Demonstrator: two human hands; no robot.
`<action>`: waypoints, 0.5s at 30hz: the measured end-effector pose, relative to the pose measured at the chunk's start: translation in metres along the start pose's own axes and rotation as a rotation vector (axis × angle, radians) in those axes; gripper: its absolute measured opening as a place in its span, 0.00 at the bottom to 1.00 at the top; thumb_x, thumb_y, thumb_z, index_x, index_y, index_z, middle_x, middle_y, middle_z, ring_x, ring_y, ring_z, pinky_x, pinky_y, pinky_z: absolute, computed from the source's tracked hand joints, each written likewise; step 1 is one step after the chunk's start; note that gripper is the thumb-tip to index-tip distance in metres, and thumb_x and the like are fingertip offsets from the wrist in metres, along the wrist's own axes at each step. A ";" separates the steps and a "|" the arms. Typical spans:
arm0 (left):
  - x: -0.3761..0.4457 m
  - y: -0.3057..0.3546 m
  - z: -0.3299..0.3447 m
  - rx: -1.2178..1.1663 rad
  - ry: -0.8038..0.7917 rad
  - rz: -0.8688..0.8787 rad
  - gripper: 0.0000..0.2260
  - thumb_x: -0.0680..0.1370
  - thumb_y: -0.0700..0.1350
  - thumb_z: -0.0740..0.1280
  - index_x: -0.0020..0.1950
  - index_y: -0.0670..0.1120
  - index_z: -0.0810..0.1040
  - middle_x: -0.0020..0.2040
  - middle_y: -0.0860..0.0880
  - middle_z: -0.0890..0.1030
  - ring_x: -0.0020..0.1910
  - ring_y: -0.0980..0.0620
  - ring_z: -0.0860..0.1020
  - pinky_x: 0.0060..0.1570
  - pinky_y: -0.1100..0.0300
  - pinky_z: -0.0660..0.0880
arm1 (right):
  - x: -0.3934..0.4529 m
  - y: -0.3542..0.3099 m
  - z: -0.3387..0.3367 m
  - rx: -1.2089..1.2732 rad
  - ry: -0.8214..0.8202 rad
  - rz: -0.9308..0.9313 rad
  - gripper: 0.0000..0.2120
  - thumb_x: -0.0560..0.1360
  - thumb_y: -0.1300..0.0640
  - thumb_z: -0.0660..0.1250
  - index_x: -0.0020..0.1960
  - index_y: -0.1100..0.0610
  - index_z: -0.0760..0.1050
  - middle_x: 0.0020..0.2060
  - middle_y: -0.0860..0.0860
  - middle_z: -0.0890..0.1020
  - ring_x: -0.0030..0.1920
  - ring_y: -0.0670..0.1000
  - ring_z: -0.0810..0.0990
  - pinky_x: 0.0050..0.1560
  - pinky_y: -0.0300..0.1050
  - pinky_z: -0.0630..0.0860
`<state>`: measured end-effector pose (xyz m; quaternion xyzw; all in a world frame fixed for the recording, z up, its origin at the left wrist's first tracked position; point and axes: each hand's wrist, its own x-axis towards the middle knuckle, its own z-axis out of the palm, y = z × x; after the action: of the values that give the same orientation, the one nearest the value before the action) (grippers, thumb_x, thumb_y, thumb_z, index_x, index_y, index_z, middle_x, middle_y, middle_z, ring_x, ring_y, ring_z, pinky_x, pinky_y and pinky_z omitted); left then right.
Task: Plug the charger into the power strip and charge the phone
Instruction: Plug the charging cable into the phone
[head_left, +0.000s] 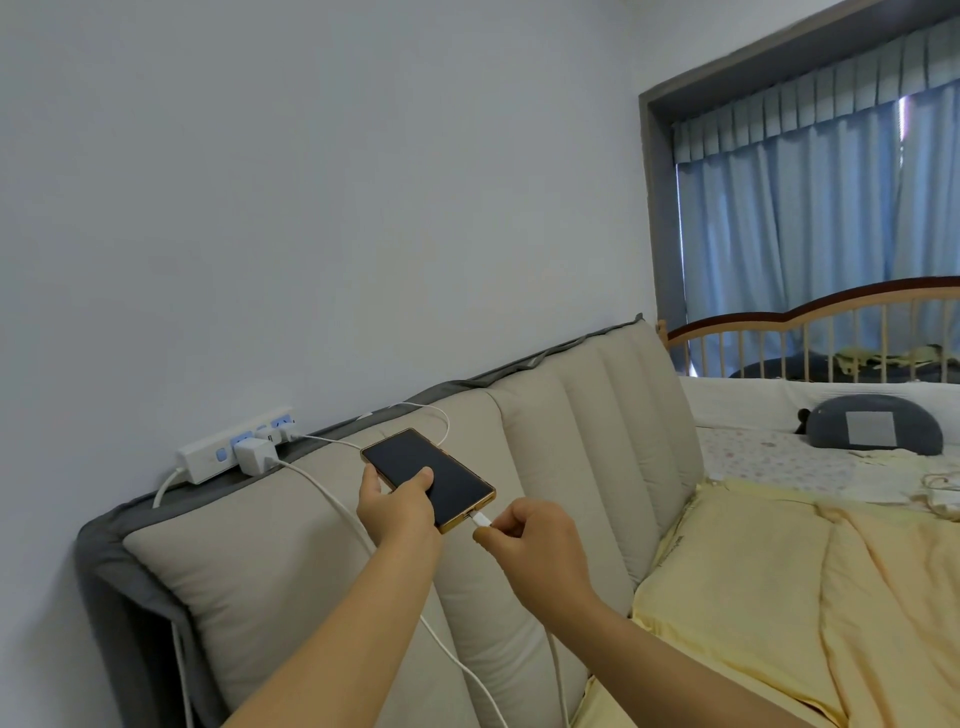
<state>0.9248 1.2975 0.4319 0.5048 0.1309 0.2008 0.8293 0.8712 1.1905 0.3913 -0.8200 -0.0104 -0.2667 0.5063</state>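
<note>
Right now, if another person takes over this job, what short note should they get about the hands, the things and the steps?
Left hand holds the phone above the headboard cushion, screen dark.
Right hand pinches the white cable plug at the phone's bottom port; whether it is fully seated cannot be told.
Done: the white charger sits in the power strip on top of the headboard.
Left: push the plug home, check that charging starts, put the phone down.

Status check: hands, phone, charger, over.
Left hand grips gold-edged black phone, screen dark. Right hand pinches white cable plug at phone's port. White charger cube seated in white power strip. Nothing obstructing.
</note>
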 end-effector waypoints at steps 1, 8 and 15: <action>0.001 0.000 0.000 0.009 -0.004 0.010 0.33 0.74 0.32 0.70 0.75 0.51 0.65 0.66 0.43 0.76 0.61 0.38 0.77 0.53 0.41 0.80 | 0.000 0.000 0.000 0.004 0.001 0.000 0.08 0.72 0.54 0.71 0.40 0.59 0.80 0.32 0.52 0.80 0.32 0.49 0.76 0.40 0.50 0.80; 0.004 0.002 0.004 0.007 -0.018 0.018 0.32 0.73 0.32 0.71 0.74 0.50 0.67 0.64 0.43 0.77 0.58 0.39 0.78 0.51 0.43 0.80 | -0.001 -0.005 0.000 0.046 0.012 -0.010 0.07 0.71 0.55 0.71 0.40 0.59 0.80 0.34 0.53 0.82 0.34 0.52 0.78 0.40 0.51 0.80; 0.006 0.001 0.005 -0.001 -0.031 -0.006 0.31 0.73 0.32 0.71 0.74 0.48 0.67 0.64 0.43 0.77 0.55 0.41 0.79 0.44 0.49 0.80 | 0.001 -0.007 -0.006 0.057 0.031 -0.009 0.07 0.71 0.55 0.71 0.38 0.57 0.78 0.30 0.48 0.78 0.33 0.47 0.75 0.38 0.47 0.77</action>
<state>0.9322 1.2968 0.4352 0.5069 0.1195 0.1908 0.8321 0.8673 1.1882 0.3993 -0.8010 -0.0139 -0.2815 0.5283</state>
